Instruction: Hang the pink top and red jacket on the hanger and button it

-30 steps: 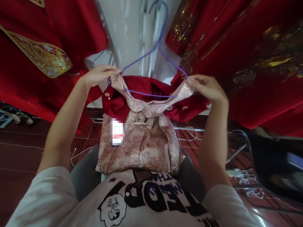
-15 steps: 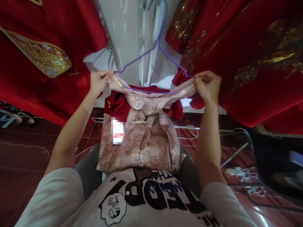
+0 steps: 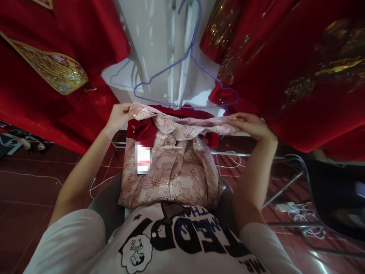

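A pink brocade garment [image 3: 171, 171] with gold-toned patterning lies across my lap, its upper edge held up and stretched sideways. My left hand [image 3: 121, 115] pinches the left end of that edge. At the right end, my right hand [image 3: 249, 125] has its fingers closed on the fabric. Just above the edge hangs a purple wire hanger [image 3: 168, 69], its whole outline showing and neither hand touching it. Dark red fabric [image 3: 142, 131] shows behind and below the pink edge. A blurred white patch [image 3: 143, 158] sits on the garment's left part.
Red garments with gold embroidery hang at the left [image 3: 94, 34] and right [image 3: 285, 76]. A black chair [image 3: 327, 190] with a metal frame stands at the lower right, near white cables [image 3: 299, 213]. Shoes [image 3: 34, 144] are on the tiled floor at the far left.
Both hands have moved down with the pink edge, away from the hanger. The hanger's two ends, earlier at my fingers and inside the fabric, are now free of it.
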Demonstrator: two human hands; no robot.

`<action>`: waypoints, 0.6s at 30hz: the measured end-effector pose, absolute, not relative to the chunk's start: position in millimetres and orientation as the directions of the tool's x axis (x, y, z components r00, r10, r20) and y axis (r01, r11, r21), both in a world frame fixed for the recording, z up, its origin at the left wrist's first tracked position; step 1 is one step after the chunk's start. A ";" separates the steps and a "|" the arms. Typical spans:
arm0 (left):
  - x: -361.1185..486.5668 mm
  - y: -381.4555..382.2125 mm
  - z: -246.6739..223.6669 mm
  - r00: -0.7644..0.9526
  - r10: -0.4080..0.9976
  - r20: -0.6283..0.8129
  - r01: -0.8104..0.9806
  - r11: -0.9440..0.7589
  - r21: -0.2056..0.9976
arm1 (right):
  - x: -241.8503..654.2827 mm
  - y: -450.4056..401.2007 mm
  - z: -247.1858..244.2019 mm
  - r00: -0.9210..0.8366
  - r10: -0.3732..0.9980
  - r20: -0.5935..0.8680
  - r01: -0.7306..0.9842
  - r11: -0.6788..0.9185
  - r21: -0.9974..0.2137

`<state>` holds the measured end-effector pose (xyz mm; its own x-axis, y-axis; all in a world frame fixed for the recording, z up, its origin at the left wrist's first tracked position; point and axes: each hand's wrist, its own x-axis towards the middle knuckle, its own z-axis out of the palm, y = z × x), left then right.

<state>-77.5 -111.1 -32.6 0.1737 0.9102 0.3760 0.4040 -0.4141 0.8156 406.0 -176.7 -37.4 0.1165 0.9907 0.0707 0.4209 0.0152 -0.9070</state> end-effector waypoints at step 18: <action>46.3 -95.8 -36.1 0.746 0.571 0.344 0.528 -0.821 0.219 | 387.6 -199.1 -8.5 0.143 0.946 0.292 0.410 0.212 -0.887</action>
<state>46.3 -95.8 -36.1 0.7456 0.5709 0.3437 0.5278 -0.8208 0.2186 387.6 -199.1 -8.5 0.1426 0.9459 0.2915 0.4097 0.2117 -0.8873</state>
